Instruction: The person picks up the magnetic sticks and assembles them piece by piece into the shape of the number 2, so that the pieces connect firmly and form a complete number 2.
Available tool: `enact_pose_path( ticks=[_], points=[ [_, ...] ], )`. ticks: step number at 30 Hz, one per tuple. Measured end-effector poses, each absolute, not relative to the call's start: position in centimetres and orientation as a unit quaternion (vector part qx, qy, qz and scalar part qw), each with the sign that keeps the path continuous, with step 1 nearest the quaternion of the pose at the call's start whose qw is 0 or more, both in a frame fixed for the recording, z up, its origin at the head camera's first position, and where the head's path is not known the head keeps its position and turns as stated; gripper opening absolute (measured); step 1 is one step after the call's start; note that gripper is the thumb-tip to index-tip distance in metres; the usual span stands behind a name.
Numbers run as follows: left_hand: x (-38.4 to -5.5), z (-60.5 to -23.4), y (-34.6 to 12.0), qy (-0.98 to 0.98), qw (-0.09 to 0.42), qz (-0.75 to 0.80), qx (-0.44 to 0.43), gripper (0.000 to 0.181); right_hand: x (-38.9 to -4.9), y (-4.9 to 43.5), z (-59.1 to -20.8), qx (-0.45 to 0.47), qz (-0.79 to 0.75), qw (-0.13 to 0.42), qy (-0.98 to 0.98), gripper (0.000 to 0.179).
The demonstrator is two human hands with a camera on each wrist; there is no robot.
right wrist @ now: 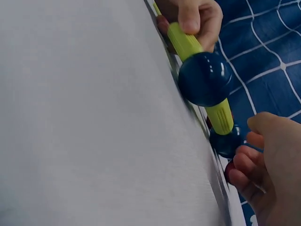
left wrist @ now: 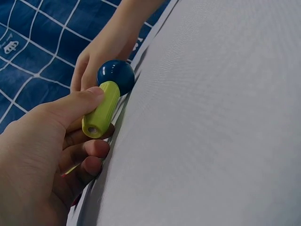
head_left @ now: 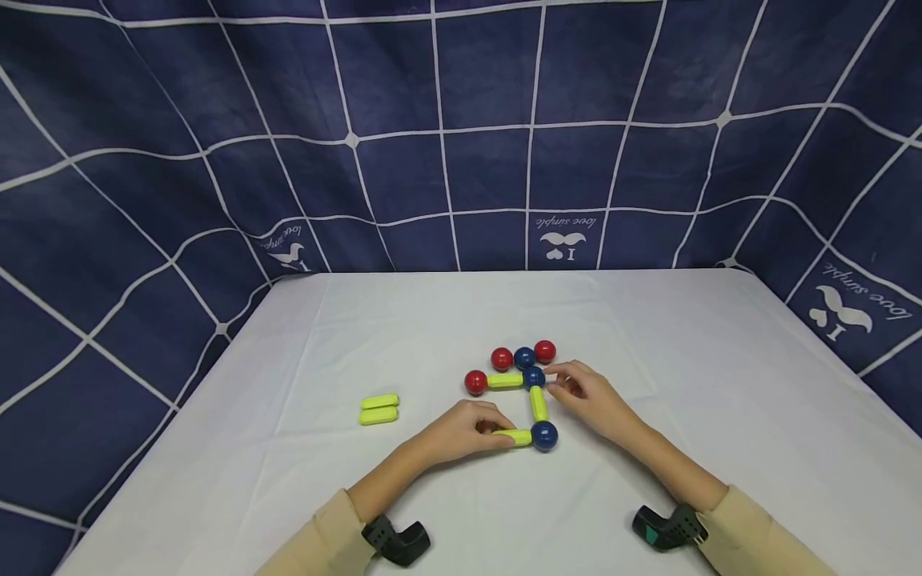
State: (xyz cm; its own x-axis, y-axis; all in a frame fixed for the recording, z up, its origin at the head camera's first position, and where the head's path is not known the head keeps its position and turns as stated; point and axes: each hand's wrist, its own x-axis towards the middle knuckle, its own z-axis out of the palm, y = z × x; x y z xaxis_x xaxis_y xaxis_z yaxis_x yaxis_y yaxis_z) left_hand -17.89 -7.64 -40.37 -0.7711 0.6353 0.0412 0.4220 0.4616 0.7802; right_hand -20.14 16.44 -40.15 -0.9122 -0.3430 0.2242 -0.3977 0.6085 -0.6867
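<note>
My left hand pinches a yellow-green rod between thumb and fingers. One end of that rod meets the near blue ball; its free end shows a small round metal spot in the left wrist view. From the near ball a second yellow-green rod runs away to another blue ball. A third rod joins that ball to a red ball. Beside the farther blue ball is my right hand, fingers loosely bent, nothing gripped. Whether its fingertips touch the ball I cannot tell.
Behind the joined pieces, a red ball, a blue ball and another red ball stand in a row. Two yellow-green rods lie side by side at left on the white-covered table. A blue gridded curtain surrounds it.
</note>
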Motion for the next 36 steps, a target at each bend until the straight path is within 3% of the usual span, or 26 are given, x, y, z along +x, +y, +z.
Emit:
enact_pose_path(
  ticks=[9, 16, 22, 26, 33, 36],
  points=[
    [-18.0, -40.5, -7.3, 0.843, 0.126, 0.420, 0.313, 0.021, -17.6, 17.1, -40.8, 0.275, 0.407, -0.064, -0.869, 0.026],
    [-18.0, -40.7, -7.2, 0.841, 0.140, 0.421, 0.309, 0.022, -16.6, 16.8, -41.1, 0.285, 0.307, -0.044, -0.907, 0.037],
    [-18.2, -40.4, -7.5, 0.848, 0.130, 0.410, 0.310, 0.022, -16.6, 16.6, -41.3, 0.291, 0.300, -0.024, -0.908, 0.032],
    [-18.5, -39.7, -7.7, 0.872, 0.085, 0.380, 0.297, 0.024, -16.7, 16.5, -41.3, 0.299, 0.308, -0.018, -0.903, 0.029],
    [-20.7, -38.4, -6.9, 0.895, -0.081, 0.377, 0.227, 0.019, -16.9, 16.6, -41.2, 0.306, 0.319, -0.025, -0.897, 0.028],
    [-22.2, -38.4, -6.4, 0.899, -0.103, 0.383, 0.187, 0.022, -17.0, 16.5, -41.1, 0.312, 0.322, -0.032, -0.893, 0.028]
  ],
)
